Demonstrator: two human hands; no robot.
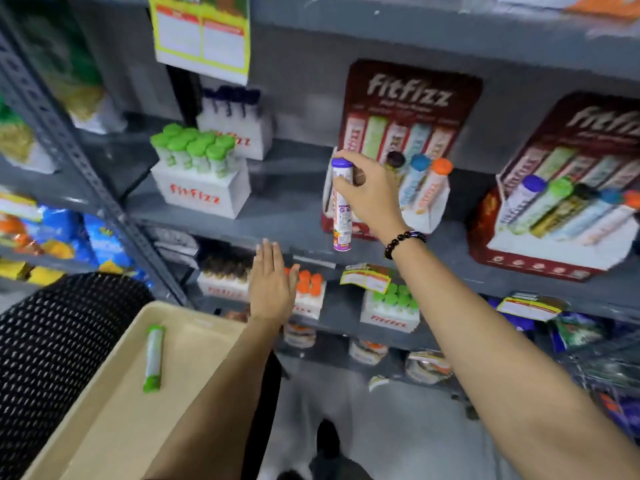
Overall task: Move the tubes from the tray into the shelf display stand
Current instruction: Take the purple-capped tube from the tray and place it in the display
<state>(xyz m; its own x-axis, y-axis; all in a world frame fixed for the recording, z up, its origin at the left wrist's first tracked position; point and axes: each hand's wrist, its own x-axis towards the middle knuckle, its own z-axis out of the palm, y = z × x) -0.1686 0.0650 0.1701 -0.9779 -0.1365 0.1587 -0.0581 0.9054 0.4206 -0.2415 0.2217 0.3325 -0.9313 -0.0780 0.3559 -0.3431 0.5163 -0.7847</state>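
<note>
Two dark red display stands sit on the shelf (pixel 284 216), one (pixel 408 98) with three tubes standing in it, the other (pixel 568 188) at the right edge with five. One purple-capped tube (pixel 341 206) is gripped in the right hand (pixel 372 195), and one green tube (pixel 153 358) lies in the tray (pixel 114 427). Five white boxes of tubes are in view, two on that shelf and three on the shelf below; the front one (pixel 202 192) holds about eight green-capped tubes, though blur makes that count unsure.

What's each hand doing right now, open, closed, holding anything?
Left hand: open, flat, fingers extended, holding nothing.
Right hand: closed on the purple-capped tube, upright at the display stand.
</note>
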